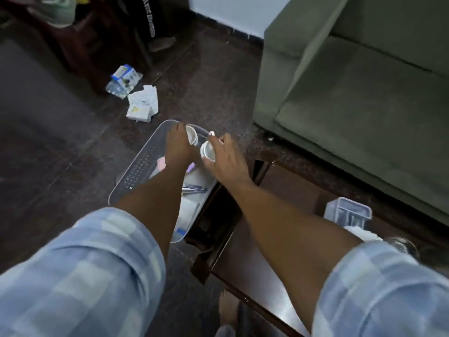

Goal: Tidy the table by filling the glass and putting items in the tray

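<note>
A clear perforated plastic tray (138,169) lies partly over the left end of the dark wooden table (245,259). Both hands reach over its far end. My left hand (179,147) grips a small white cup (191,135) lying on its side. My right hand (224,158) grips a second small white cup (207,152), also tipped, with a thin white piece (211,134) at the fingertips. Pens (194,189), white papers (188,212) and a pink item (161,163) lie in the tray. A glass (403,245) peeks out behind my right sleeve.
A small clear plastic box (348,212) stands on the table at the right, with something white in front of it. A green sofa (364,98) fills the right side. Crumpled papers (143,104) and a blue-white packet (124,80) lie on the dark floor.
</note>
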`<state>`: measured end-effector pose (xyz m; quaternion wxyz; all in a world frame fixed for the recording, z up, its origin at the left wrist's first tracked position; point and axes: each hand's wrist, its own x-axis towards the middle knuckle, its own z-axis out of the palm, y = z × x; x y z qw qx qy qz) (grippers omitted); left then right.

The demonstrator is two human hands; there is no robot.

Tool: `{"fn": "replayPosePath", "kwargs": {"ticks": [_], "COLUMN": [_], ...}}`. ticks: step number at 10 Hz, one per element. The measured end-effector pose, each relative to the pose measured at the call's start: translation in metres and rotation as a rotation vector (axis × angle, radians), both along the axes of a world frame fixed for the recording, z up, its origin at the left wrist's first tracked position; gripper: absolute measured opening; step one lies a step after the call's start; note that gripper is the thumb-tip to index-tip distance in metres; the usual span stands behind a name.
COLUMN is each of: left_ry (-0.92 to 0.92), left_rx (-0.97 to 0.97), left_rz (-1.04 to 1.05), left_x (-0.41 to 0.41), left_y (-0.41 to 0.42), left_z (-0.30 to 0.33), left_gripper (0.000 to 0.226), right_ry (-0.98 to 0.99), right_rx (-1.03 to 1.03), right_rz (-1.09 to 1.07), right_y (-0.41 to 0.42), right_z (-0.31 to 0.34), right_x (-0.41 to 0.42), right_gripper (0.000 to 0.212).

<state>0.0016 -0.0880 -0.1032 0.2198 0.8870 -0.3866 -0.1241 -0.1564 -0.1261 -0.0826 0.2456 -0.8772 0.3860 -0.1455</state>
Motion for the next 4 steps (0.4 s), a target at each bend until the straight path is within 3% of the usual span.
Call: {"fn": "replayPosePath", "kwargs": {"ticks": [1, 2, 3, 4], "left_ry": [0.034, 0.04, 0.07, 0.07], "left_rx": [0.046, 0.019, 0.056, 0.103], "left_rz": [0.032, -0.003, -0.015, 0.015], "left_x": [0.027, 0.036, 0.041, 0.037], "left_y": [0.001, 0.009, 0.007, 0.012], "left_z": [-0.016, -0.025, -0.018, -0.01], "left_gripper": [0.056, 0.048, 0.05, 0.068], "right_ry": [0.267, 0.353, 0.406, 0.322], "right_rx": [-0.187, -0.249, -0.223, -0.078], "right_rz": [0.076, 0.078, 0.078, 0.078], "right_y": [-0.006, 0.001, 0.002, 0.002], "right_z": [-0.021, -0.038, -0.031, -0.02], "right_x": [0.019, 0.03, 0.038, 0.033], "right_gripper": [0.051, 0.052, 0.051, 0.069]}}
